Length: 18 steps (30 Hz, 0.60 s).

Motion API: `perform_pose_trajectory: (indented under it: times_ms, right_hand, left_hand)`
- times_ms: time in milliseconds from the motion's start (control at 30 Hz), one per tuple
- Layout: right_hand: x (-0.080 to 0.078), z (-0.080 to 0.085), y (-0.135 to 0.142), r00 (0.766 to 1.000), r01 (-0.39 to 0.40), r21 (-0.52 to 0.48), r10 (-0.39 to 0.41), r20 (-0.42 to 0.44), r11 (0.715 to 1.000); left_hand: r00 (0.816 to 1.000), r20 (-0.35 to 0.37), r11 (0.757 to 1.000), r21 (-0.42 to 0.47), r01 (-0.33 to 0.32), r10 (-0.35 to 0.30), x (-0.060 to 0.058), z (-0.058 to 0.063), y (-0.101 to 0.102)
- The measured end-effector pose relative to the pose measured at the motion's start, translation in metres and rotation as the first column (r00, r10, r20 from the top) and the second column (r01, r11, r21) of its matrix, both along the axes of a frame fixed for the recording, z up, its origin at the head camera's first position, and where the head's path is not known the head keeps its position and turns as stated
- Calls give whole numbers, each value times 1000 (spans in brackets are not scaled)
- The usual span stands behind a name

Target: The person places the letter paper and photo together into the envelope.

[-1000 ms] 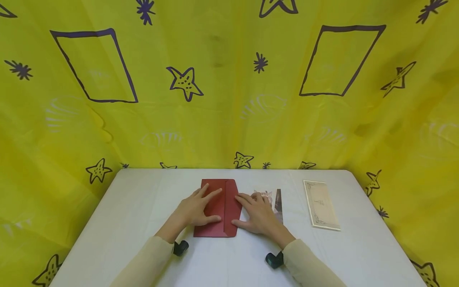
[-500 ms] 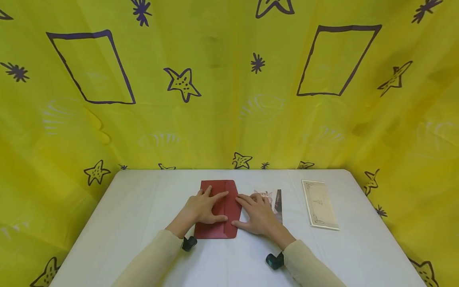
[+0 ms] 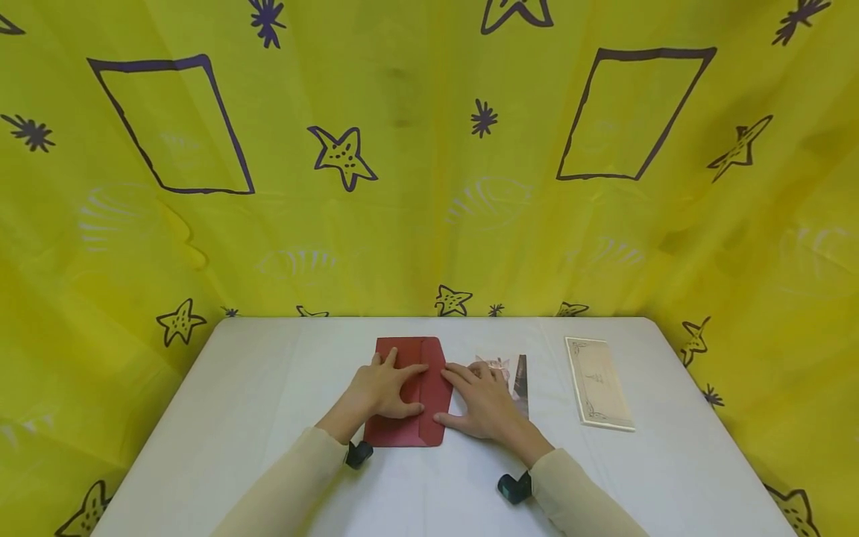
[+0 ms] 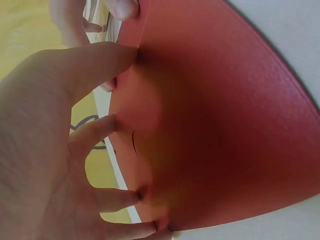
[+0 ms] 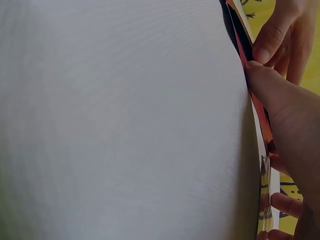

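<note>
One left hand (image 3: 379,391), one right hand (image 3: 485,403) on one envelope (image 3: 435,391)

red envelope (image 3: 396,434) | lying on white table (image 3: 268,395) | tapered flap (image 3: 436,391) extending right in head view

No word, number or brand name can be read. The cream card (image 3: 599,384) has scroll-like ornament in its corners and a small dark mark at its middle, too small to make out as lettering or a picture. The picture card (image 3: 520,384) is partly covered by the right hand (image 3: 485,401), and its visible part shows print that cannot be read. The red envelope (image 3: 438,399) bears a short, dark curved line, seen in the left wrist view. The yellow curtain (image 3: 409,239) carries drawn stars, spiky bursts, shells and four-sided outlines.
</note>
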State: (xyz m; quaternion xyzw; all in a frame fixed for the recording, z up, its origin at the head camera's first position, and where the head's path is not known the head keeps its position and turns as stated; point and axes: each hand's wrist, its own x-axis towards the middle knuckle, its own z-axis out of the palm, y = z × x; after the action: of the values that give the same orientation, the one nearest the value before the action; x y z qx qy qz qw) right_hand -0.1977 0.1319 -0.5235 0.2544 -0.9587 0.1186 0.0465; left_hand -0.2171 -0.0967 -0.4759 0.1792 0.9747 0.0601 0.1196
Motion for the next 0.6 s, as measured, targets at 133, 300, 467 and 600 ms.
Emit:
perform_pose_trajectory:
  times_ms: [133,300,467,600]
  right_hand:
    - [0,2,0,1000,-9,-6,9,-3,1000]
    - [2,5,0,1000,-8,-2,8,22,1000]
    - [2,6,0,999,3,-2,-2,47,1000]
    - [2,5,-1,999,9,-3,-9,45,1000]
  left_hand:
    - [1000,7,1000,28,11,-11,-2,0,-3]
    - [999,16,997,66,40,-41,-6,1,-11]
    - [996,37,989,129,76,-81,-9,4,-18]
    - [991,35,977,176,119,-127,-12,5,-23]
